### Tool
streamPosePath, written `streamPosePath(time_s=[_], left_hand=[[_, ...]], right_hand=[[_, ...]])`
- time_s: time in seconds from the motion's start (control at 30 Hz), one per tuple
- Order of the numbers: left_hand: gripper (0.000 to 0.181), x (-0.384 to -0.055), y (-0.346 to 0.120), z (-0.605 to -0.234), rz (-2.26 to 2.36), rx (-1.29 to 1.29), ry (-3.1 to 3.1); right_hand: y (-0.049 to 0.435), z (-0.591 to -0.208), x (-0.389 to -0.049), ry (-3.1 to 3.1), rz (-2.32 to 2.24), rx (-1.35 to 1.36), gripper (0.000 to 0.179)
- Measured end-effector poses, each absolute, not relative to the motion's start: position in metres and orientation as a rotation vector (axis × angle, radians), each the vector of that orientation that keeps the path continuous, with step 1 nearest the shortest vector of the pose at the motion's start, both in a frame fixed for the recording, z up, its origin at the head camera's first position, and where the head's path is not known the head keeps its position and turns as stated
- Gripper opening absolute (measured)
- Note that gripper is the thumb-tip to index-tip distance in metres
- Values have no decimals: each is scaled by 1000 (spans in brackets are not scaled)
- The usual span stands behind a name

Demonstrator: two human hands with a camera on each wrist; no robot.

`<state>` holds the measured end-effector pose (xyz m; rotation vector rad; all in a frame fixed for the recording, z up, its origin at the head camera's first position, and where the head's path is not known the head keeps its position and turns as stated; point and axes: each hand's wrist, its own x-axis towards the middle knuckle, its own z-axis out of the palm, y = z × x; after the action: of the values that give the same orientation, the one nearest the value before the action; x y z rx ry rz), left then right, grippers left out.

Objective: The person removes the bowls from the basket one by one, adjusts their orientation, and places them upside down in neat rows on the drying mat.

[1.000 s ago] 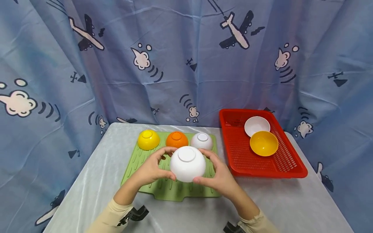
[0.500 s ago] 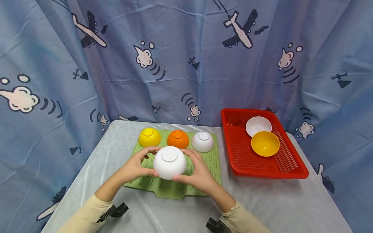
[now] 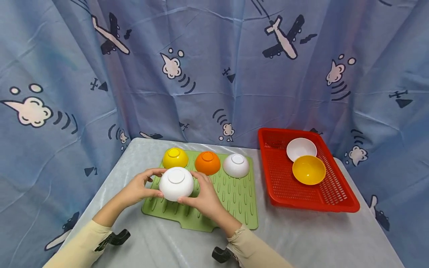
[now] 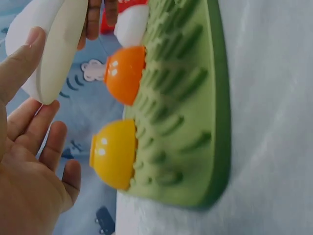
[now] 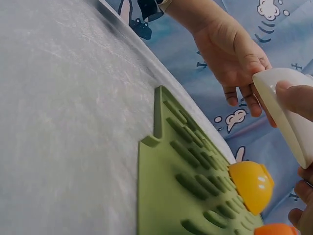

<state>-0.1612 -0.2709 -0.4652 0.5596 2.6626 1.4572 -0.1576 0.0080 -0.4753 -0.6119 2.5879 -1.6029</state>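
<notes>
Both hands hold a white bowl [image 3: 176,184] upside down, its foot ring facing up, above the left part of a green ridged drying mat [image 3: 231,201]. My left hand [image 3: 138,189] grips the bowl's left side between thumb and fingers; my right hand [image 3: 205,197] grips its right side. In the left wrist view the white bowl [image 4: 51,46] hangs clear of the mat. Along the mat's far edge, upside down, stand a yellow bowl [image 3: 175,158], an orange bowl [image 3: 207,163] and another white bowl [image 3: 236,166].
A red plastic basket [image 3: 285,193] stands on the right of the table. Inside it, a white bowl [image 3: 301,149] and a yellow-orange bowl [image 3: 309,170] lie with their openings up. Behind the table [image 3: 161,245] hangs a blue curtain [image 3: 201,74] with airplane prints.
Both hands have carried the white bowl leftward over the mat, from in front of the orange and white bowls to in front of the yellow one. The head view has shifted slightly.
</notes>
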Motion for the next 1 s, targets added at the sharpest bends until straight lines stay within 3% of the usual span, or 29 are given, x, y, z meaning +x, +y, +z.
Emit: streamPosePath(time_s=[1.0], left_hand=[[74,-183,-315,-511,1302,501,2631]], right_hand=[[-49,-522,-172,2839,-1300,-514,89]])
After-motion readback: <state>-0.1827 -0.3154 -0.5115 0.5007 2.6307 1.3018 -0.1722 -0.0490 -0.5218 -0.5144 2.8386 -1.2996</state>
